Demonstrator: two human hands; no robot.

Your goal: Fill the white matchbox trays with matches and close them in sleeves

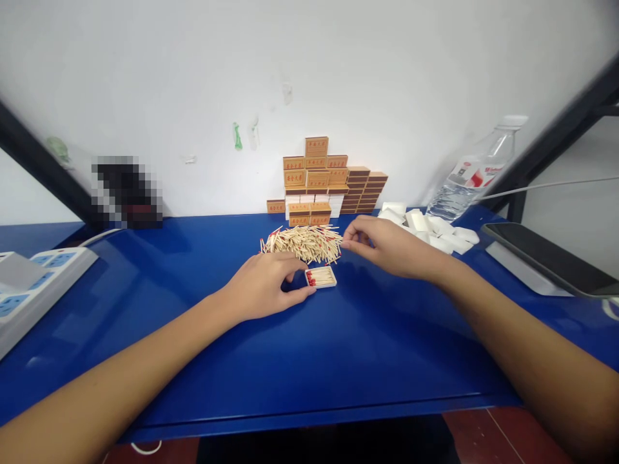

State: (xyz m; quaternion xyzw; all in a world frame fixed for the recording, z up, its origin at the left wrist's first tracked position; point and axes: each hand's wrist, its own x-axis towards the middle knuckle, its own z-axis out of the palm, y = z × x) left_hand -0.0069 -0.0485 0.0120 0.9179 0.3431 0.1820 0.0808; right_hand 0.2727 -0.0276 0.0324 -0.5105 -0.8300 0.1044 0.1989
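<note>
A small white matchbox tray (321, 284) lies on the blue table, with several red-headed matches in it. My left hand (264, 283) grips the tray's left end between thumb and fingers. Behind it spreads a loose heap of matches (304, 242), heads pointing various ways. At the heap's right edge, my right hand (382, 243) is pinched, thumb against forefinger. Whether a match sits between those fingertips is too small to tell. Stacked matchbox sleeves (316, 177) with orange-brown labels stand behind the heap against the wall.
White trays (425, 225) are piled right of the heap. Beyond them a water bottle (471, 174) leans by the wall. A phone (551, 258) rests on a white block at the right. A power strip (43, 277) lies at the left, below a blurred dark object (128, 193).
</note>
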